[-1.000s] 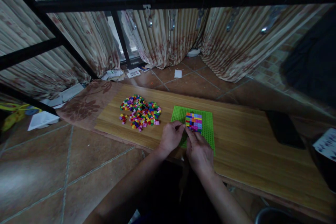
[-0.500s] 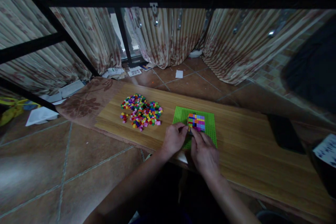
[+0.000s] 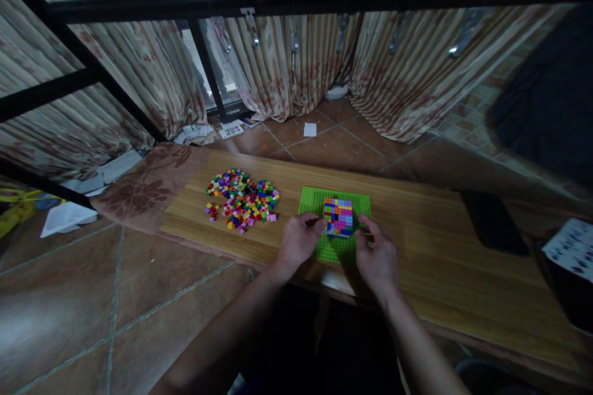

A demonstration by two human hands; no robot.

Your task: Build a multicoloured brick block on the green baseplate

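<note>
The brick block [image 3: 338, 217] sits on the green plate [image 3: 361, 201]. The left hand [image 3: 299, 239] is nearly closed at its left side; from here I can't tell if it grips. The right hand [image 3: 378, 254] is half-open, just beside. Likely light, stiff, splittable: hold opposite sides, low.

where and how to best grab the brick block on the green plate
Probably its left and right walls, one hand from each side: the brick block looks squarish and stands up from the green plate, with the left hand and right hand flanking it.
</note>
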